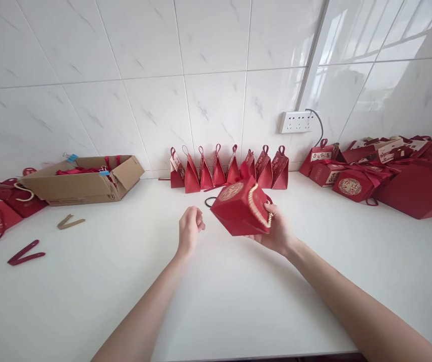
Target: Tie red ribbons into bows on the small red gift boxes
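Note:
A red gift box (234, 208) with a round gold emblem and a twisted gold cord handle is held tilted above the white table. My right hand (276, 231) grips it from the right, its thumb by the cord and other fingers partly hidden underneath. Just left of the box, apart from it, my left hand (191, 229) is closed with fingers curled and nothing visible in them. A small dark loop (210, 202) shows at the box's left side. Behind stands a row of small red triangular boxes (219, 168) with loops on top.
A cardboard box (76, 188) with red ribbon-like pieces stands back left, beside red boxes (1, 216). Nearer lie a tan folded strap (71, 221) and a dark red folded strap (26, 254). Many red boxes (415, 191) pile up right. A power strip (297, 122) hangs on the wall.

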`<action>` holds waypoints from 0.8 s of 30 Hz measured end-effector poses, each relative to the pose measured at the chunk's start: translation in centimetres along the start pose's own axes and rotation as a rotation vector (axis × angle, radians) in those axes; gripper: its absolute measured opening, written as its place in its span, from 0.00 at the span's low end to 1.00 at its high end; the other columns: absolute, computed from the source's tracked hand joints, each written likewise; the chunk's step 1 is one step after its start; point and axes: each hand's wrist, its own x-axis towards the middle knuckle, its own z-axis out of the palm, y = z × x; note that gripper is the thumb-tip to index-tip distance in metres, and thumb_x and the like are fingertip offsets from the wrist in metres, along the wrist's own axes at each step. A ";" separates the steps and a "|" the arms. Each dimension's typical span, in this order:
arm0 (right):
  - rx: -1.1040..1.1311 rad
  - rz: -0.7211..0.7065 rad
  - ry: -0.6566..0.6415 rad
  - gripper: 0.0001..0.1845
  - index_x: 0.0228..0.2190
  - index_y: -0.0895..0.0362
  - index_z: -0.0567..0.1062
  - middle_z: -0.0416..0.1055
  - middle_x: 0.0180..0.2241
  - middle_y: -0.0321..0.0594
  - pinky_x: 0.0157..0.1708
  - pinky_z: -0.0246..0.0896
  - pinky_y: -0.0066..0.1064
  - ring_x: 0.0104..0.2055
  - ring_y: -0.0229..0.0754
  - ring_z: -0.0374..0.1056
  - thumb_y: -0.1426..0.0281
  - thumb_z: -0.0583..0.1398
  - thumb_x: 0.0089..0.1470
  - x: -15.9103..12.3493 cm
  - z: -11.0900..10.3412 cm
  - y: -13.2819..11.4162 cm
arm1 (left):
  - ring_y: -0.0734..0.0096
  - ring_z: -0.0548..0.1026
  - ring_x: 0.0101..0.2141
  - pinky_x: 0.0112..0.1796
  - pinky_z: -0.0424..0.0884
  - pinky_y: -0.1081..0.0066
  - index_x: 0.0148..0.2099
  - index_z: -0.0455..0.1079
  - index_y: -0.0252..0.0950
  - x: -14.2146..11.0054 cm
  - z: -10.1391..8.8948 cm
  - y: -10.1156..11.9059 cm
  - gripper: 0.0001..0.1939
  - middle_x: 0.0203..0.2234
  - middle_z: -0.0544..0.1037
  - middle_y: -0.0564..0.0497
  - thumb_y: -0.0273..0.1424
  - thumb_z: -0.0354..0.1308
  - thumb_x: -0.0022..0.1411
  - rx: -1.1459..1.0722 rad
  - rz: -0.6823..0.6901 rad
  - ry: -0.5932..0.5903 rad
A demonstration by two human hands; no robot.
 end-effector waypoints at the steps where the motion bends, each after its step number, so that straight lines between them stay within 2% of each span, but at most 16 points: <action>1: 0.100 0.039 -0.030 0.19 0.38 0.50 0.70 0.73 0.39 0.37 0.38 0.66 0.35 0.41 0.43 0.69 0.53 0.58 0.46 -0.1 0.0 -0.1 | 0.81 0.54 0.17 0.23 0.59 0.76 0.25 0.58 0.36 0.0 0.0 0.1 0.14 0.17 0.54 0.59 0.38 0.48 0.60 0.009 -0.003 -0.001; 4: 0.234 0.087 -0.114 0.22 0.39 0.51 0.70 0.73 0.41 0.39 0.38 0.66 0.33 0.42 0.43 0.69 0.51 0.56 0.46 -0.4 0.3 -0.2 | 0.81 0.53 0.17 0.22 0.58 0.76 0.24 0.57 0.36 0.0 0.0 0.0 0.14 0.17 0.54 0.59 0.37 0.48 0.58 0.045 -0.007 -0.004; 9: 0.156 0.071 -0.117 0.23 0.36 0.52 0.71 0.73 0.38 0.40 0.32 0.66 0.32 0.38 0.43 0.69 0.50 0.55 0.44 -0.7 0.6 -0.2 | 0.81 0.54 0.17 0.23 0.57 0.75 0.23 0.57 0.35 0.0 0.1 -0.2 0.14 0.16 0.53 0.59 0.37 0.51 0.56 0.070 0.006 -0.066; 12: 0.051 0.048 -0.123 0.24 0.34 0.52 0.72 0.73 0.34 0.41 0.29 0.65 0.35 0.36 0.47 0.70 0.47 0.55 0.43 -0.8 0.7 -0.1 | 0.79 0.56 0.18 0.22 0.56 0.74 0.23 0.59 0.36 -0.5 0.1 -0.2 0.16 0.16 0.56 0.58 0.42 0.51 0.56 0.059 0.047 -0.219; 15: -0.057 -0.007 -0.128 0.24 0.33 0.52 0.72 0.74 0.33 0.43 0.34 0.65 0.40 0.40 0.51 0.70 0.48 0.58 0.38 -1.0 0.8 0.0 | 0.75 0.59 0.20 0.23 0.57 0.71 0.25 0.62 0.37 -1.1 0.1 -0.3 0.18 0.18 0.62 0.54 0.46 0.50 0.57 0.044 0.131 -0.439; 17: -0.112 -0.039 -0.128 0.26 0.34 0.52 0.73 0.74 0.33 0.43 0.37 0.65 0.43 0.40 0.52 0.70 0.51 0.60 0.33 -1.1 0.7 -0.1 | 0.73 0.60 0.21 0.23 0.58 0.70 0.27 0.64 0.37 -1.4 0.0 -0.4 0.19 0.19 0.65 0.52 0.47 0.50 0.57 0.044 0.148 -0.508; 20: -0.171 -0.010 -0.082 0.23 0.30 0.52 0.73 0.74 0.29 0.41 0.36 0.65 0.44 0.37 0.52 0.70 0.54 0.62 0.28 -1.1 0.6 -0.2 | 0.70 0.63 0.22 0.23 0.60 0.69 0.31 0.69 0.38 -1.8 0.1 -0.6 0.21 0.22 0.69 0.49 0.51 0.50 0.56 0.051 0.141 -0.529; 24: -0.201 -0.014 0.019 0.13 0.16 0.51 0.67 0.66 0.15 0.38 0.29 0.66 0.42 0.26 0.50 0.69 0.56 0.61 0.28 -1.4 0.2 -0.1 | 0.68 0.66 0.21 0.23 0.63 0.67 0.28 0.70 0.37 -2.1 0.5 -1.2 0.23 0.21 0.71 0.48 0.53 0.56 0.50 0.056 0.088 -0.468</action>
